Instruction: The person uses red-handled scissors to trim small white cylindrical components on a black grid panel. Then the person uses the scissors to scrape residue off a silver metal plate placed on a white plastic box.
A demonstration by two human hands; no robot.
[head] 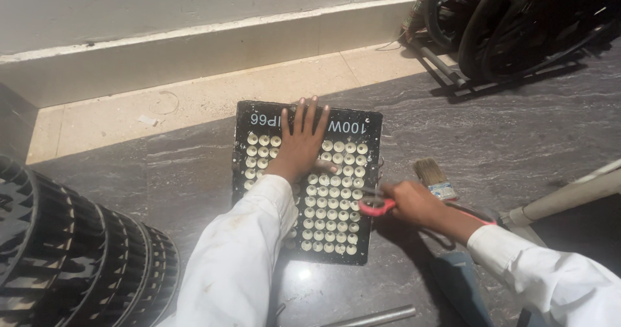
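A black flat lamp panel (pixel 362 123) covered with rows of small white round lenses lies on the dark stone floor. My left hand (pixel 301 142) rests flat on its upper part, fingers spread. At the panel's right edge, my right hand (pixel 414 203) grips a red-handled tool (pixel 377 205), its tip touching the lens rows. Both arms wear white sleeves.
A paintbrush (pixel 435 177) lies just right of my right hand. A black ribbed blower wheel (pixel 71 249) fills the lower left. A metal rod (pixel 381 316) lies at the bottom edge. Black wheels and a frame (pixel 511 23) stand at upper right; a white pipe (pixel 569 196) at right.
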